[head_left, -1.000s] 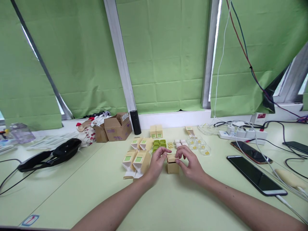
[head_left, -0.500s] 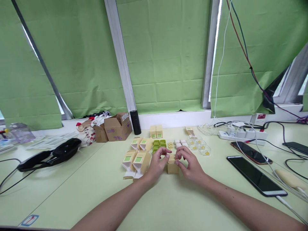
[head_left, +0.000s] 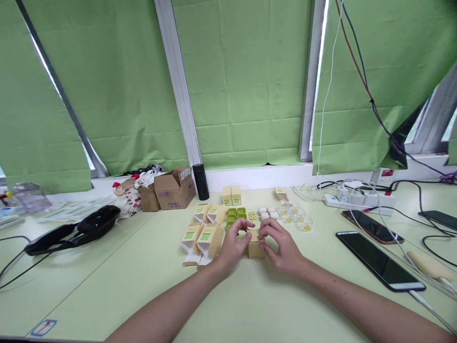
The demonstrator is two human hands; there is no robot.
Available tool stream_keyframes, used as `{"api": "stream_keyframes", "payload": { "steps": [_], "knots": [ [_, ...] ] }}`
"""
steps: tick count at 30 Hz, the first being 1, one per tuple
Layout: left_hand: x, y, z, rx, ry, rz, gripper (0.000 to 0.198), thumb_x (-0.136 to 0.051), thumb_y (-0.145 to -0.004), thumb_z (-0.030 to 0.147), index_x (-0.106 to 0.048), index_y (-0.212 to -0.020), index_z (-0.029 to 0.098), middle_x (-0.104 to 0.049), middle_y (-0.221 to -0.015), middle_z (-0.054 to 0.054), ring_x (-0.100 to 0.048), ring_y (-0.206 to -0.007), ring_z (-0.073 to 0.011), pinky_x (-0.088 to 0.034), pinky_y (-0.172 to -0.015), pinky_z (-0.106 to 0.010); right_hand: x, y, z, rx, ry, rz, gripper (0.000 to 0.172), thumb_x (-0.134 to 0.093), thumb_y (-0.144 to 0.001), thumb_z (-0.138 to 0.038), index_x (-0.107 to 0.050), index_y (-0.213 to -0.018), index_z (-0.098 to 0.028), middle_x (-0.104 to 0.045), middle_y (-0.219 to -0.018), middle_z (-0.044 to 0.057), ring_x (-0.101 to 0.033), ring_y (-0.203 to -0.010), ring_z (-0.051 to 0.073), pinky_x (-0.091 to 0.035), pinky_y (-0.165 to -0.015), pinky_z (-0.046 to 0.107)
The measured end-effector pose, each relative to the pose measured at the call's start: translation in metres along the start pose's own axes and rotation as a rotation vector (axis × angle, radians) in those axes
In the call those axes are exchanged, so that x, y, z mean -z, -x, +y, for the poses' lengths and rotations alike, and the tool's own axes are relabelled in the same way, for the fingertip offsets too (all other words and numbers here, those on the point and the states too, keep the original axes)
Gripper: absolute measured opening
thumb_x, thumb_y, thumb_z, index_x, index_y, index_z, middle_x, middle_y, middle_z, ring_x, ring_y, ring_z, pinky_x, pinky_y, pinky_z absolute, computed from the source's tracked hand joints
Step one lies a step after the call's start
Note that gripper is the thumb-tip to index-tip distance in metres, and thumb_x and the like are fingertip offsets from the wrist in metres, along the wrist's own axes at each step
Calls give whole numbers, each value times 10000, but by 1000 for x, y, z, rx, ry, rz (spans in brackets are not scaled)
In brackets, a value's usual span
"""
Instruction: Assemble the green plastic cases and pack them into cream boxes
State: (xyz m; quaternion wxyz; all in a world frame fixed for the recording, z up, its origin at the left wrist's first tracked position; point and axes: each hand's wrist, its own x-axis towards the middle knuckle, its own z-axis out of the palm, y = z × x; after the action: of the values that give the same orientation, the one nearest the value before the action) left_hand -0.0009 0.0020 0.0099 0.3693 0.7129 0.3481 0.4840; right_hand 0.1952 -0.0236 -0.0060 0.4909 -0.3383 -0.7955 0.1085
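A small tan cardboard box (head_left: 256,247) stands on the pale green table (head_left: 143,286) in the middle. My left hand (head_left: 233,245) grips its left side, fingers curled over the top. My right hand (head_left: 280,245) holds its right side, fingertips pinched on the top flap. Left of my hands lie several open tan cartons with green labels (head_left: 200,238). Behind the box sit green trays (head_left: 236,213), small white blocks (head_left: 267,212) and clear round cups with yellow centres (head_left: 296,216).
Two phones (head_left: 380,259) and a power strip with cables (head_left: 357,197) lie to the right. A black headset (head_left: 76,228), brown cardboard boxes (head_left: 173,190) and a black cylinder (head_left: 201,181) stand at left. Green blinds hang behind.
Both hands have stayed on the tan box; the fingertips have pressed lower on its top, and the top flap now looks flatter.
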Motion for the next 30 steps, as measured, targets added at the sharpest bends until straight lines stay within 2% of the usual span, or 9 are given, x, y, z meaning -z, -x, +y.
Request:
{"api": "stream_keyframes", "payload": {
  "steps": [11, 23, 30],
  "knots": [
    [-1, 1, 4, 16, 0, -11, 231, -625, -837, 233, -683, -1060, 215, -698, -1126, -83, -601, -1107, -267, -419, -998, -393, 0, 0, 2, 58, 75, 1, 287, -593, -750, -41, -570, -927, -266, -615, -1079, 75, -630, -969, 271, -522, -803, 398],
    [-1, 1, 2, -11, -49, -14, 255, -624, -823, 194, -675, -1072, 212, -699, -1126, -81, -610, -1094, -266, -418, -997, -407, 0, 0, 3, 65, 84, -3, 208, -574, -811, -60, -559, -857, -262, -604, -1065, 73, -632, -952, 256, -522, -793, 394],
    [-1, 2, 4, 3, -30, 12, 216, -610, -859, 242, -679, -1062, 211, -694, -1121, -82, -601, -1070, -257, -431, -973, -386, 2, -1, 9, -27, 100, -14, 324, -583, -781, -61, -546, -1027, -269, -589, -1155, 76, -620, -956, 251, -525, -819, 406]
  ]
}}
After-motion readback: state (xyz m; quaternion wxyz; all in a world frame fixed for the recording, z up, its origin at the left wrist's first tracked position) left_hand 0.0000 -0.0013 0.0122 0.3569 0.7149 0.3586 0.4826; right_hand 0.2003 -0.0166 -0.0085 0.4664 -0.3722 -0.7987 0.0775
